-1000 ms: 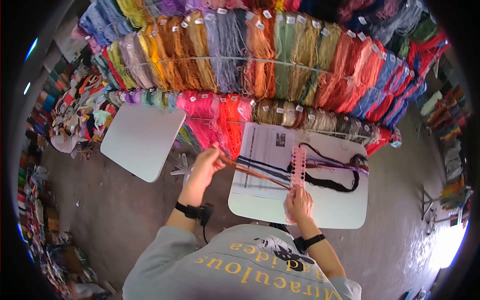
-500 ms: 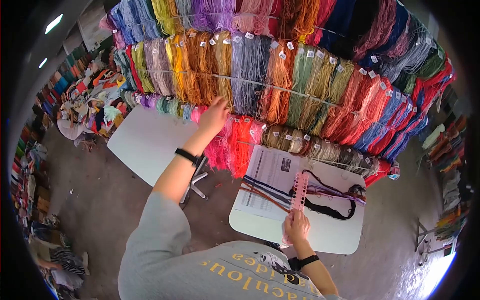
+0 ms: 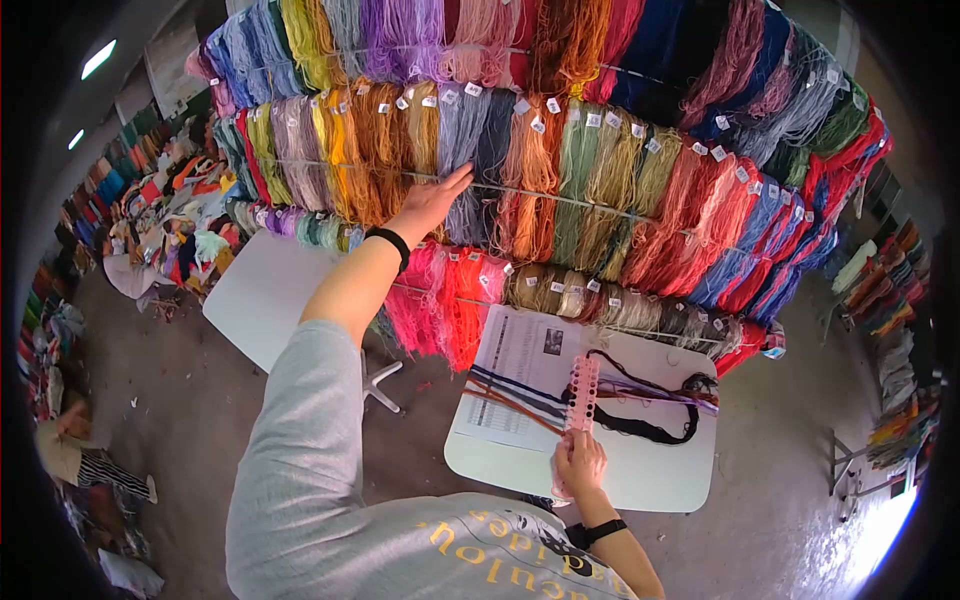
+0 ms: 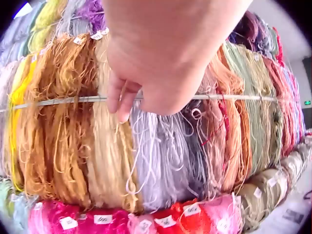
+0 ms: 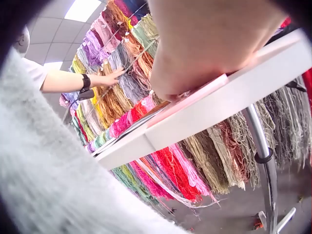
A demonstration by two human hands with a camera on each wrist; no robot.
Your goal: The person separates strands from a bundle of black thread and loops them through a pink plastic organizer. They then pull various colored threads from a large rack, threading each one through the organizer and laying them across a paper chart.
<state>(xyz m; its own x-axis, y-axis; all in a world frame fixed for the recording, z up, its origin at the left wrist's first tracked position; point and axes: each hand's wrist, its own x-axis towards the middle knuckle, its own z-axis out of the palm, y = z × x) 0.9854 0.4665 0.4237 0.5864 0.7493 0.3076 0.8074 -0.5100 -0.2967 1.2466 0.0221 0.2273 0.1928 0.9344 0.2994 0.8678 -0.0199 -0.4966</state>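
In the head view the left hand [image 3: 432,202] reaches up to the middle row of hanging yarn, fingers extended at the grey-blue skeins [image 3: 462,215]. The left wrist view shows that hand [image 4: 151,73] in front of the tan and lavender skeins [image 4: 161,161], with no thread visible in it. The right hand [image 3: 580,462] holds the lower end of a pink holed strip [image 3: 582,392] on the white table [image 3: 640,475]. Navy strands [image 3: 520,388] and brown strands [image 3: 512,404] run leftward from the strip; black yarn [image 3: 640,428] and purple yarn [image 3: 650,393] lie to its right.
Printed sheets [image 3: 500,350] lie beneath the strands. A second white table [image 3: 265,300] stands to the left. Metal rods cross the tagged skeins, with pink and red ones [image 3: 450,310] hanging low. Another person [image 3: 70,450] is at the lower left.
The left hand has let go of the brown strands, which now lie on the sheets, and moved up and right to the skeins. The right hand stays on the strip.
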